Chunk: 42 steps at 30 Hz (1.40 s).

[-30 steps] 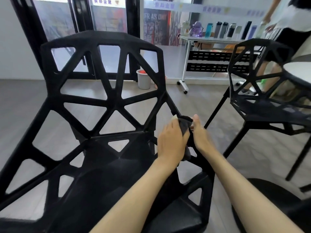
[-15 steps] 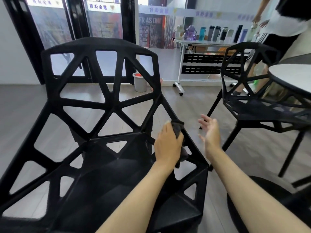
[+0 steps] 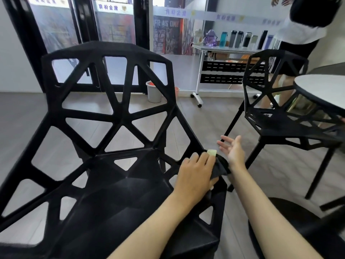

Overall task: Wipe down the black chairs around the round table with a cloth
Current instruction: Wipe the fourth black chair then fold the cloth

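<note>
A black lattice chair (image 3: 112, 113) fills the left and middle of the view. My left hand (image 3: 196, 174) holds a dark cloth (image 3: 221, 168) with a pale tag against the right rim of its seat, the cloth passing between fingers and thumb. My right hand (image 3: 233, 150) hovers just right of that rim, palm up, fingers spread, holding nothing. A second black chair (image 3: 276, 131) stands to the right, beside the round white table (image 3: 324, 90).
A person (image 3: 302, 25) stands at the back right near a white rolling table (image 3: 224, 48) lined with bottles. A grey bucket (image 3: 154, 92) sits on the wooden floor behind the near chair. A dark round base (image 3: 280, 212) lies at lower right.
My right hand let go of the cloth, moved off to the right and opened palm up. My left hand kept the cloth on the chair's right rim.
</note>
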### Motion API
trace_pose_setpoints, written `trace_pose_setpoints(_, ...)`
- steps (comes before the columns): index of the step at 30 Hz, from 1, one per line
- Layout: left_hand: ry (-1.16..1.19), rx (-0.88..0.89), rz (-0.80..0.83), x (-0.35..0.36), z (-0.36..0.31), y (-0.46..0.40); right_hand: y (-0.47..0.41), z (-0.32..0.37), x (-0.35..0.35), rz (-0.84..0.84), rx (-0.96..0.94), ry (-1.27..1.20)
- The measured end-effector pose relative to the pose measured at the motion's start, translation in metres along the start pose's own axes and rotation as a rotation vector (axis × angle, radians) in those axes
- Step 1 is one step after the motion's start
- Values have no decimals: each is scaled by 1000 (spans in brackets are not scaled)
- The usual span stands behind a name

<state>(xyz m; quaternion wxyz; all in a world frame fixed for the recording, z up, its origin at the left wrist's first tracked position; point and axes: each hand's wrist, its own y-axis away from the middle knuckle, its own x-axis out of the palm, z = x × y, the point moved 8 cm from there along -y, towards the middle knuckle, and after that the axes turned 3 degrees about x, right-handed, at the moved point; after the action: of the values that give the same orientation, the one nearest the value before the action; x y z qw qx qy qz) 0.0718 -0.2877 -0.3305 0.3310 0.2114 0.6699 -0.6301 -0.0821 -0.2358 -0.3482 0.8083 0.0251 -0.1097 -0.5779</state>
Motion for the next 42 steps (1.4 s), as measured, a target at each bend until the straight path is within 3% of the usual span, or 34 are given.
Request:
trace_pose_setpoints(4, 101, -353, -27, 3, 72, -31, 18, -13, 6, 17, -16, -11)
trace_pose_setpoints(9, 231, -569, 85, 12, 166, -80, 22, -14, 23, 84, -126, 298)
trace_pose_setpoints(11, 302, -545, 27, 11, 159, -80, 25, -14, 29, 101, -181, 446)
trace_pose_setpoints(14, 277, -356, -66, 11, 107, -54, 30, -10, 39, 110, -304, 635)
trace_pose_setpoints(17, 170, -245, -106, 10, 106, -56, 26, -13, 39, 112, -265, 656)
trace_pose_setpoints(23, 124, -529, 20, 18, 187, -118, 26, -18, 41, 160, -201, 763)
trace_pose_setpoints(28, 279, -434, -63, 24, 164, -80, 25, -21, 40, 163, -172, 780)
trace_pose_setpoints(36, 6, -391, -26, 31, 186, -83, 23, -23, 39, 165, -162, 774)
trace_pose_setpoints(42, -110, -259, 115, 50, 212, -12, 26, -21, 40, 163, -168, 796)
